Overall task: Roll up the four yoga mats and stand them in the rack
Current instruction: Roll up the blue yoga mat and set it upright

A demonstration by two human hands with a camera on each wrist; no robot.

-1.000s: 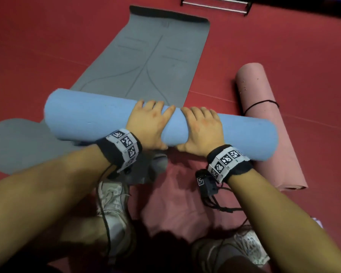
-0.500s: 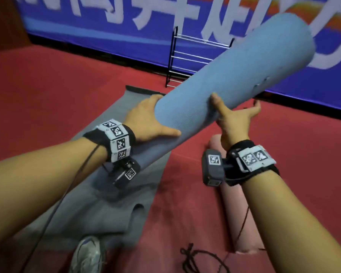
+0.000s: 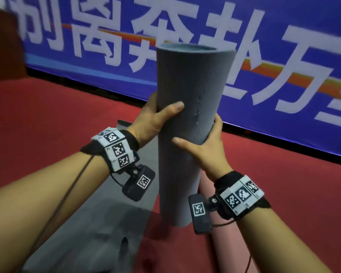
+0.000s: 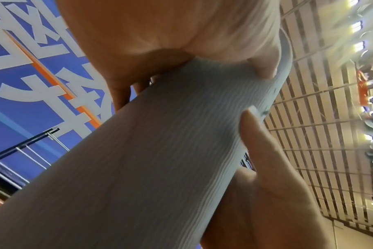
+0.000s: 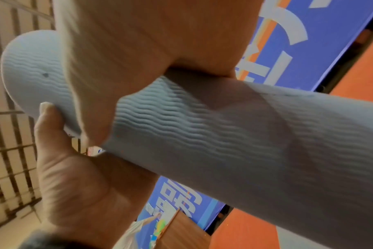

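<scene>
Both hands' grip (image 3: pixel 182 133) wraps upright rolled mat (image 3: pixel 187 85), ribbed foam cylinder.

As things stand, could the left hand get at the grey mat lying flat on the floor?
Probably not yet: the left hand grips the rolled blue mat held upright, and the grey mat lies well below it.
</scene>
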